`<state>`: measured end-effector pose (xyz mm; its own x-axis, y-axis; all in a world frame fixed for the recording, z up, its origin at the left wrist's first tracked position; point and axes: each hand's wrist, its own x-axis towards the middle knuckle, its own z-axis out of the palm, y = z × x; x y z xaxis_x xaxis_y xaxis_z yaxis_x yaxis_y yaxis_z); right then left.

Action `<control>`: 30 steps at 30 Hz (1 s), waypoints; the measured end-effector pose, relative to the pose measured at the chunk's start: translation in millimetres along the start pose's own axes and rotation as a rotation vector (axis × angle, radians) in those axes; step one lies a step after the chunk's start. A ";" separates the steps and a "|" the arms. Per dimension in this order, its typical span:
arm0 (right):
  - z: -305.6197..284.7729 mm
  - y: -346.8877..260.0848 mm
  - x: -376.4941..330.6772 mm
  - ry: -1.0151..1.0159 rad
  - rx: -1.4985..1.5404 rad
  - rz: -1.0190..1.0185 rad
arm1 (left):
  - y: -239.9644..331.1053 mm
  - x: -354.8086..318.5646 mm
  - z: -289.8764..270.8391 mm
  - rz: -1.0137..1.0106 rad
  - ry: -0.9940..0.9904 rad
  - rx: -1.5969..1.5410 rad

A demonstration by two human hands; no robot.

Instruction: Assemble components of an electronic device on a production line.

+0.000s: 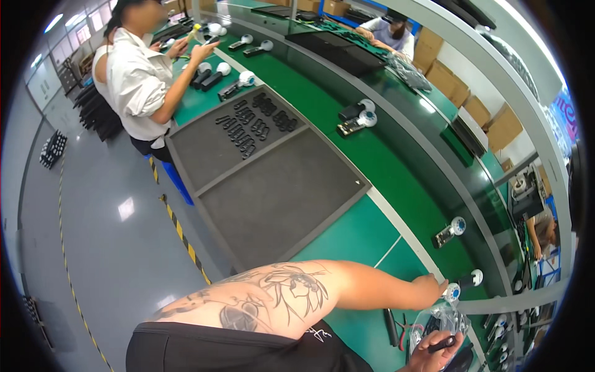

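My left arm reaches across the green bench. My left hand (427, 291) is closed at the edge of a device with a round white head and blue centre (452, 292); its fingertips are partly hidden. Nearer to me, at the lower right, my right hand (432, 354) grips a short black cylindrical part (442, 345). A clear plastic bag (439, 319) lies between the two hands. Left of the bag are red-handled pliers (402, 333) and a black rod-shaped tool (390, 327). Another white-headed device (472, 278) sits just beyond my left hand.
A grey divided tray (279, 192) holds several small black parts in its far section. More devices (449, 232) stand along the green belt (396, 161). A co-worker in a white shirt (139, 74) works at the far left. A grey metal frame (514, 80) curves along the right.
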<state>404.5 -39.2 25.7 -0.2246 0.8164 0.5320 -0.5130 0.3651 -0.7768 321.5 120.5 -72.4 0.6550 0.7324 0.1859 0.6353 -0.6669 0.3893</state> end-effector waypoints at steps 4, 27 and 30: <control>-13.9 8.7 2.8 0.004 0.031 -0.014 | -18.2 7.8 -19.4 -0.190 0.081 0.035; 46.4 59.8 68.1 0.033 0.300 0.082 | -123.8 -87.6 -143.3 -0.349 -0.202 -0.219; 38.2 62.8 71.0 0.033 0.320 0.096 | -137.7 -128.5 -186.9 -0.403 -0.273 -0.795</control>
<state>324.7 24.5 27.5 -0.2604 0.8563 0.4461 -0.7260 0.1310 -0.6751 73.4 143.9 18.7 0.5837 0.7632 -0.2771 0.4347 -0.0054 0.9006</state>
